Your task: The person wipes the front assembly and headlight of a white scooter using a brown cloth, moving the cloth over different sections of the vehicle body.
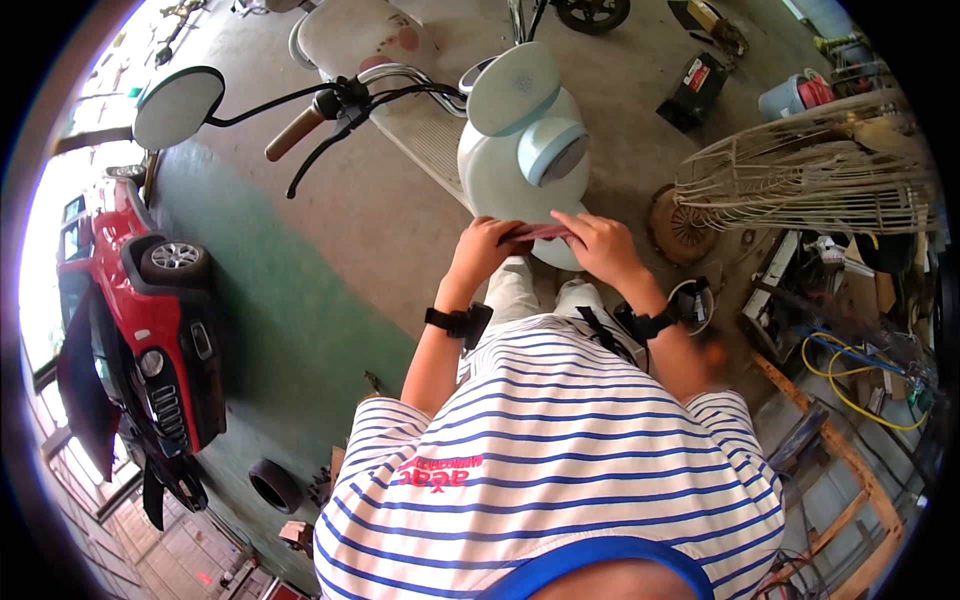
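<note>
A folded reddish-brown cloth [541, 233] is stretched between my two hands, in front of my waist. My left hand [484, 247] grips its left end, and my right hand [606, 244] pinches the right end. Just beyond the cloth stands a pale mint motor scooter, its front panel [517, 184] and round headlight [555, 152] towards me. The scooter's brown handlebar grip [295, 133], black brake lever [319, 161] and round mirror [180, 107] reach out to the left. Part of the front mudguard [555, 256] shows below my hands.
On the right, a wire fan cage [795, 172] lies near a black battery [694, 90] and a blue bucket [780, 97]. A wooden frame [855, 465] and yellow hose [847, 397] are lower right. A red car [127, 300] with its bonnet raised and a tyre [275, 486] are on the left.
</note>
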